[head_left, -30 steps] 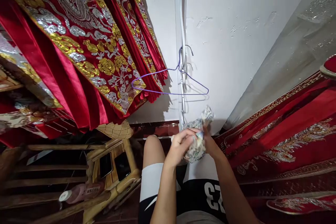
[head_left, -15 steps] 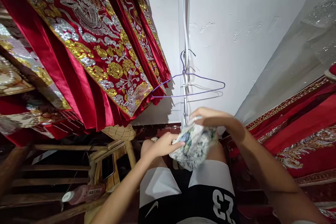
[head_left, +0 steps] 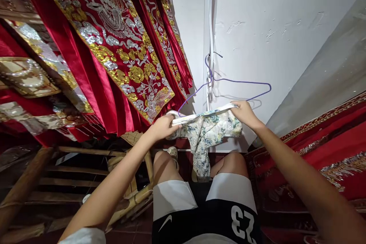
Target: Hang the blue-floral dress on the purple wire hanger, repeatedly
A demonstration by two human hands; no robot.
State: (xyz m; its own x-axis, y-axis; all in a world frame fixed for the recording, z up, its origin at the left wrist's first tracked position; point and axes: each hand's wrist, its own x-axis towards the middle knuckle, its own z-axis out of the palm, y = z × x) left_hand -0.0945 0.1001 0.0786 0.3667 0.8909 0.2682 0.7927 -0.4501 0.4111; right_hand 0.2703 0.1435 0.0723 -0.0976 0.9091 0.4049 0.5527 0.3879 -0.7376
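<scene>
A small white garment with a blue-green flower print (head_left: 207, 131) hangs spread between my two hands above my knees. My left hand (head_left: 161, 127) is closed on its left top corner. My right hand (head_left: 243, 113) pinches its right top corner. Just behind the garment a thin purple wire hanger (head_left: 228, 82) hangs by its hook on the white wall. The hanger's lower bar runs close above the garment's top edge; whether they touch I cannot tell.
Red satin robes with gold and silver embroidery (head_left: 114, 49) hang at the left. More red embroidered cloth (head_left: 323, 148) lies at the right. A wooden rack and stool (head_left: 128, 194) stand at lower left. A white pipe (head_left: 210, 26) runs down the wall corner.
The garment was bunched up between both hands. It is now unfolded and stretched wide, and my hands have moved apart and up toward the hanger.
</scene>
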